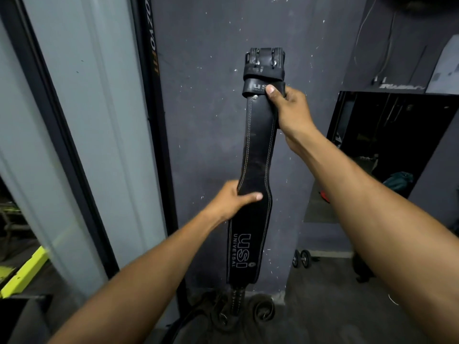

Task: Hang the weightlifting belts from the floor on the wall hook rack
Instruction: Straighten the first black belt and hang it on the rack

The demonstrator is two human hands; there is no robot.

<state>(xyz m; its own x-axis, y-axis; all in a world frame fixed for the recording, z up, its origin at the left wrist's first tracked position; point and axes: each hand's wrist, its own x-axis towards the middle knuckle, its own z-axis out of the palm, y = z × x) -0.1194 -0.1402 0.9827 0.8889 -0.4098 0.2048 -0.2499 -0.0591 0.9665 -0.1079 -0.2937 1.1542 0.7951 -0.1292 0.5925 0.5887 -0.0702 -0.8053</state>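
Observation:
A black leather weightlifting belt (258, 150) with white "USI UNIVERSAL" lettering hangs upright in front of the dark grey wall (206, 108). My right hand (289, 108) grips it near the top, just under the metal buckle (265, 58). My left hand (233, 199) holds its left edge where the belt widens. The belt's lower tip reaches down to a heap of other dark belts and straps (238, 311) on the floor by the wall. No hook rack shows in this view.
A pale pillar with a black frame (99, 145) stands at left. A dark mirror or opening (387, 140) is at right, with small dumbbells (301, 258) on the floor below it. Yellow-green equipment (24, 271) lies at lower left.

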